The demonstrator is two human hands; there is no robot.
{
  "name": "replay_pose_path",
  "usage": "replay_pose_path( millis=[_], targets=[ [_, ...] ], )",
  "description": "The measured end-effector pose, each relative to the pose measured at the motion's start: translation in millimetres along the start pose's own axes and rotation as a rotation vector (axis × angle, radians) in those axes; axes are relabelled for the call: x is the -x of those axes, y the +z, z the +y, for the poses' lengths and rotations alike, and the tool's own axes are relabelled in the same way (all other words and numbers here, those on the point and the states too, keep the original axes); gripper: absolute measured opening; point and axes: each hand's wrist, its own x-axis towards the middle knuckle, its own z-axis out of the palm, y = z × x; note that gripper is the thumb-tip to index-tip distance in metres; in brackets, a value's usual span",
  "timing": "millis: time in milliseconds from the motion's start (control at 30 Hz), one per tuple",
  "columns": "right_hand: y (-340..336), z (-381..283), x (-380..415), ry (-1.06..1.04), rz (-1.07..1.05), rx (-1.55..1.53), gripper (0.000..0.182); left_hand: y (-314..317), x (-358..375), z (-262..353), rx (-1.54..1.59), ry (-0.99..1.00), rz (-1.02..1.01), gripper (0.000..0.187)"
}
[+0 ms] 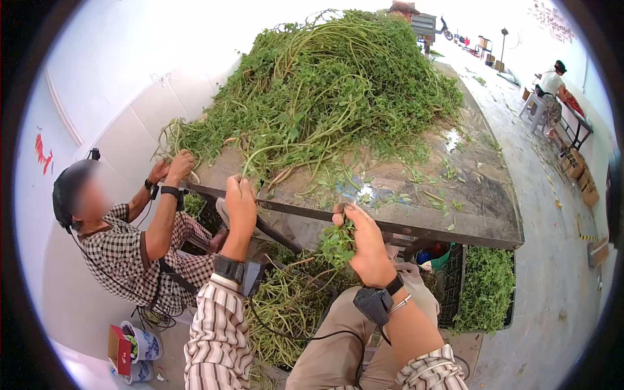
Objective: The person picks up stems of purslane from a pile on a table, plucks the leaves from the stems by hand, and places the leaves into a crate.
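A large heap of leafy green stems (351, 84) covers the table (481, 214). At the table's front edge my left hand (239, 207) is closed, its fingertips pinching a long green stem (260, 153) that runs back into the heap. My right hand (369, 246) is closed around a small bunch of leafy sprigs (337, 244), held just below the table edge over my lap. The lower ends of that bunch hang free, while its upper part is partly hidden by my fingers. A mass of bare stems (286, 312) lies below, between my hands.
On my left a co-worker (130, 240) in a checked shirt handles stems at the table corner. A black crate of leafy sprigs (484, 286) stands at lower right. Tubs (148, 344) are at lower left. Farther right, another person (551, 84) sits by a small table.
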Motion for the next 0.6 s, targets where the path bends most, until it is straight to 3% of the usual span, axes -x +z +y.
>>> replay_pose_path(
  millis=[233,600],
  targets=[
    [0,1,-1,-0.003,-0.010,-0.002,0.019,-27,30,-4,-0.040,0.084,0.018,0.018],
    [3,0,3,-0.002,0.012,0.009,0.018,-71,85,-6,0.153,-0.060,0.222,0.021]
  ],
)
